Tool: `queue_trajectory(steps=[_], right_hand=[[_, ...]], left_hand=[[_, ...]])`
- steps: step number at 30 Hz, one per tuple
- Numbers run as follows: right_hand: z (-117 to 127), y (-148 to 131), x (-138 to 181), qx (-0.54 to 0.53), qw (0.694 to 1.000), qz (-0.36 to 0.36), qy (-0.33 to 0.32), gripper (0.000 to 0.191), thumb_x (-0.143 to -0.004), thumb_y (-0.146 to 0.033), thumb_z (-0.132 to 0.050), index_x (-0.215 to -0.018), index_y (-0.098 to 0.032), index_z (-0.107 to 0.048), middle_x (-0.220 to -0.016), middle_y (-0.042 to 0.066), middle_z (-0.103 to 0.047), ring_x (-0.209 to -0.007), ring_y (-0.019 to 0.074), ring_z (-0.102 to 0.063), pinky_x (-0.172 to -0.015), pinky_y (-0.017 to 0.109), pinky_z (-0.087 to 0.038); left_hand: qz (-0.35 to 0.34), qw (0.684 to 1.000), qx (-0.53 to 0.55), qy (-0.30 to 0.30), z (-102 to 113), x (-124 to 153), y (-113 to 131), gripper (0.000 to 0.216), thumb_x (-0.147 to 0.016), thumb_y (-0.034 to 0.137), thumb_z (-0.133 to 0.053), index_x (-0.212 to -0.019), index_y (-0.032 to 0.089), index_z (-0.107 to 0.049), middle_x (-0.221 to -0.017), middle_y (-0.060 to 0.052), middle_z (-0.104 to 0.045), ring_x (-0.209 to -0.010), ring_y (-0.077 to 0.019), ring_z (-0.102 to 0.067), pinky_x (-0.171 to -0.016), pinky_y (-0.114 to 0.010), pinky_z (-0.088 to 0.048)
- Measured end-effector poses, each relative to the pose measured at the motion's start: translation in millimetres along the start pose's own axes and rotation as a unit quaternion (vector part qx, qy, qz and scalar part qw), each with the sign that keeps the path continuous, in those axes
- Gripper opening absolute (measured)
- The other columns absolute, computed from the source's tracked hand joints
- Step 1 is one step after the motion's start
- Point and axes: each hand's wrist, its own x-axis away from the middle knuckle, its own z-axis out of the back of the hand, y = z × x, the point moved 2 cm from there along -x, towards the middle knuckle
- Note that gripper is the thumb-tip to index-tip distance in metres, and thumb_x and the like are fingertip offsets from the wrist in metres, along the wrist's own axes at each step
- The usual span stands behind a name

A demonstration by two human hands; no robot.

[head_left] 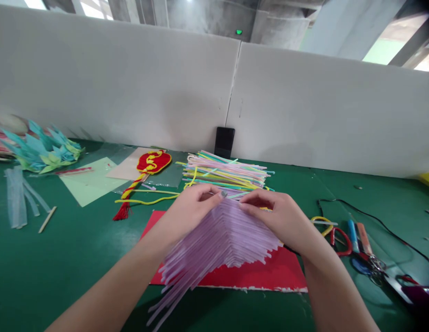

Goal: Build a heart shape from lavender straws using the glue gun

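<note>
Both my hands grip a bundle of pale purple straws (217, 240) folded into a peak over a red sheet (286, 272) on the green table. My left hand (193, 205) pinches the peak from the left, fingers closed. My right hand (279, 214) pinches it from the right, fingers closed. The straw ends fan out down toward me. Just behind my hands lies a pile of mixed pastel straws (228, 173).
A red fan ornament with a red-yellow braid and tassel (148, 166) lies left of centre on paper sheets. Teal and green petal shapes (44, 152) and clear sticks (17, 198) sit far left. Scissors and tools (355, 240) with a black cable lie right. A white partition runs behind.
</note>
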Motion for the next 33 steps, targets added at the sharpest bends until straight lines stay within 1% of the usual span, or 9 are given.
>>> queue_trajectory(steps=[2, 7, 12, 16, 19, 24, 26, 29, 33], right_hand=[[0.1, 0.9, -0.1, 0.003, 1.0, -0.001, 0.001, 0.009, -0.08, -0.027, -0.06, -0.08, -0.023, -0.069, -0.083, 0.0, -0.071, -0.078, 0.016, -0.065, -0.075, 0.029, -0.049], [0.5, 1.7, -0.4, 0.007, 1.0, 0.002, 0.001, 0.009, -0.08, -0.028, -0.061, -0.08, -0.023, -0.069, -0.083, 0.0, -0.071, -0.078, 0.0157, -0.065, -0.075, 0.028, -0.049], [0.2, 1.7, -0.2, 0.003, 1.0, -0.002, 0.0, 0.009, -0.08, -0.026, -0.06, -0.08, -0.023, -0.069, -0.082, 0.0, -0.071, -0.078, 0.0166, -0.065, -0.074, 0.03, -0.049], [-0.1, 1.6, -0.4, -0.001, 1.0, 0.001, 0.0, 0.009, -0.08, -0.027, -0.06, -0.08, -0.024, -0.069, -0.083, 0.0, -0.071, -0.078, 0.0167, -0.065, -0.075, 0.03, -0.05], [0.0, 2.3, -0.7, -0.004, 1.0, -0.005, 0.003, 0.008, -0.079, -0.026, -0.061, -0.079, -0.023, -0.068, -0.082, 0.0, -0.071, -0.078, 0.0166, -0.065, -0.075, 0.03, -0.049], [0.6, 4.8, -1.7, -0.004, 1.0, -0.011, 0.011, 0.009, -0.08, -0.026, -0.06, -0.08, -0.022, -0.068, -0.082, 0.0, -0.071, -0.076, 0.0165, -0.065, -0.075, 0.031, -0.049], [0.8, 5.2, -2.4, -0.001, 1.0, -0.015, 0.013, 0.009, -0.08, -0.027, -0.06, -0.08, -0.022, -0.068, -0.082, 0.0, -0.071, -0.076, 0.0164, -0.065, -0.074, 0.031, -0.048], [1.0, 4.5, -3.2, 0.002, 1.0, -0.018, 0.014, 0.009, -0.08, -0.027, -0.06, -0.079, -0.022, -0.068, -0.081, 0.0, -0.071, -0.076, 0.0162, -0.064, -0.074, 0.03, -0.048], [1.2, 3.9, -2.6, -0.001, 1.0, -0.023, 0.015, 0.008, -0.08, -0.026, -0.06, -0.079, -0.022, -0.068, -0.081, 0.0, -0.071, -0.076, 0.0158, -0.064, -0.073, 0.029, -0.047]], left_hand=[[0.001, 1.0, -0.005, 0.002, 0.1, -0.7, -0.2, 0.021, -0.084, 0.037, -0.051, -0.079, 0.018, -0.059, -0.077, 0.002, -0.061, -0.069, -0.0144, -0.055, -0.061, -0.024, -0.038], [-0.017, 1.0, 0.007, -0.016, -1.2, -1.7, 0.8, 0.02, -0.084, 0.033, -0.05, -0.072, 0.018, -0.055, -0.068, 0.004, -0.056, -0.063, -0.0116, -0.051, -0.058, -0.023, -0.037], [-0.014, 1.0, 0.0, -0.009, -0.5, -1.0, -0.3, 0.021, -0.084, 0.034, -0.05, -0.071, 0.018, -0.054, -0.067, 0.004, -0.054, -0.062, -0.0117, -0.05, -0.059, -0.023, -0.037], [0.016, 1.0, 0.01, -0.003, -0.4, -0.3, -1.6, 0.019, -0.084, 0.035, -0.05, -0.082, 0.018, -0.059, -0.074, 0.002, -0.061, -0.068, -0.0144, -0.055, -0.061, -0.025, -0.039], [0.015, 1.0, 0.014, 0.002, -0.5, -0.3, -0.2, 0.02, -0.085, 0.034, -0.05, -0.091, 0.018, -0.061, -0.083, -0.001, -0.065, -0.076, -0.0166, -0.058, -0.065, -0.026, -0.041], [-0.009, 1.0, 0.002, 0.011, -0.5, 0.0, 3.9, 0.018, -0.086, 0.029, -0.048, -0.088, 0.018, -0.061, -0.088, -0.001, -0.065, -0.082, -0.0168, -0.059, -0.072, -0.027, -0.042], [0.002, 1.0, 0.007, 0.006, -0.8, 0.4, 3.7, 0.018, -0.086, 0.031, -0.048, -0.088, 0.018, -0.061, -0.087, 0.0, -0.065, -0.079, -0.016, -0.058, -0.07, -0.026, -0.041], [0.026, 0.999, 0.026, -0.01, -1.8, 0.7, 2.1, 0.018, -0.085, 0.033, -0.051, -0.091, 0.019, -0.06, -0.08, 0.001, -0.063, -0.071, -0.0141, -0.056, -0.063, -0.024, -0.039], [0.023, 0.999, 0.027, -0.017, -2.4, 1.0, 4.2, 0.013, -0.083, 0.029, -0.052, -0.083, 0.018, -0.058, -0.072, 0.003, -0.059, -0.063, -0.0119, -0.051, -0.057, -0.023, -0.036]])
